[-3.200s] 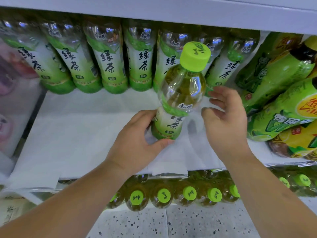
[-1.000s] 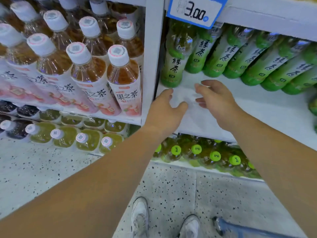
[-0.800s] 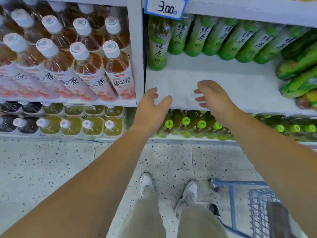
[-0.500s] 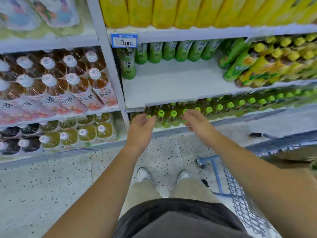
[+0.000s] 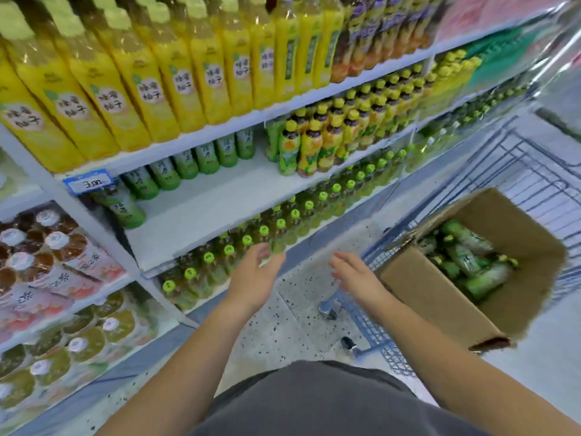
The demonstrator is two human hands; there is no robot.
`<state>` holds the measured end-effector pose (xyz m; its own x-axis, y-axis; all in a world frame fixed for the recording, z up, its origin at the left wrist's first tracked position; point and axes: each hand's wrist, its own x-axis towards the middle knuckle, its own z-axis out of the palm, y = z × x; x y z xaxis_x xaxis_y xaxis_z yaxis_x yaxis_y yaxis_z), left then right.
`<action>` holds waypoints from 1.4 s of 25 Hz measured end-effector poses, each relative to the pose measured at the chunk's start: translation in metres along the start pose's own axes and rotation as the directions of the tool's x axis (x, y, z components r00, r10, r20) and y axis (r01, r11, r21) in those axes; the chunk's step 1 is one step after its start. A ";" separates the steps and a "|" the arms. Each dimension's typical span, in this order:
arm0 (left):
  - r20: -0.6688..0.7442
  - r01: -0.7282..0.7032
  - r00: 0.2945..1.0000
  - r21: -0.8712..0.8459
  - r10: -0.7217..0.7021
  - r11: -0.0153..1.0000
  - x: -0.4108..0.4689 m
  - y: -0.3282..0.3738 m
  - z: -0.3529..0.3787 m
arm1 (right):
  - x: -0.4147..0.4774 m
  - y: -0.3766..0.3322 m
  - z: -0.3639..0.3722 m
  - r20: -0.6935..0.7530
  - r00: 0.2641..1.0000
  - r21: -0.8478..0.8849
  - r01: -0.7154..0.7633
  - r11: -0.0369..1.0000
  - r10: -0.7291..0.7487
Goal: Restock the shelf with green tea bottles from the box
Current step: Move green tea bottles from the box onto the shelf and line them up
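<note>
A person's left hand [image 5: 256, 272] and right hand [image 5: 353, 275] hover empty, fingers loosely apart, in front of the half-bare shelf [image 5: 204, 212]. To their right, green tea bottles [image 5: 468, 259] lie jumbled in a cardboard box [image 5: 440, 297] that appears to lean in a cart [image 5: 534, 171]. A careless grab could tip it.

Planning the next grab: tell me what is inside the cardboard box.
Green tea bottles lie jumbled on their sides in the cardboard box. The near wall and top bottles cover whatever is underneath.
</note>
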<state>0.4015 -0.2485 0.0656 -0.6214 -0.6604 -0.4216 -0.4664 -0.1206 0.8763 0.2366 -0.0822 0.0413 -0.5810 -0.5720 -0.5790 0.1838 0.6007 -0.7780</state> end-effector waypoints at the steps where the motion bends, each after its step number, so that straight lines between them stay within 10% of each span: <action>1: 0.025 -0.022 0.999 0.013 0.022 1.000 -0.001 0.009 0.018 | -0.006 0.007 -0.021 -0.034 0.999 0.030 0.000 1.000 0.001; 16: 0.399 -0.126 0.917 0.231 0.024 0.965 0.006 0.103 0.262 | -0.038 0.109 -0.267 -0.373 0.919 0.255 -0.028 0.967 0.125; 24: 0.634 -0.180 0.763 0.390 -0.122 0.903 0.097 0.139 0.375 | -0.015 0.139 -0.304 -0.543 0.729 0.540 -0.078 0.838 0.417; 35: 0.510 -0.036 0.750 0.668 -0.421 0.744 0.198 0.067 0.494 | 0.089 0.190 -0.337 -0.561 0.553 0.664 -0.145 0.734 0.616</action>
<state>-0.0641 -0.0212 -0.0745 -0.5906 -0.0667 -0.8042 -0.7446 0.4292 0.5112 -0.0475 0.1695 -0.0759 -0.6527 0.3672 -0.6627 0.7452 0.1533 -0.6490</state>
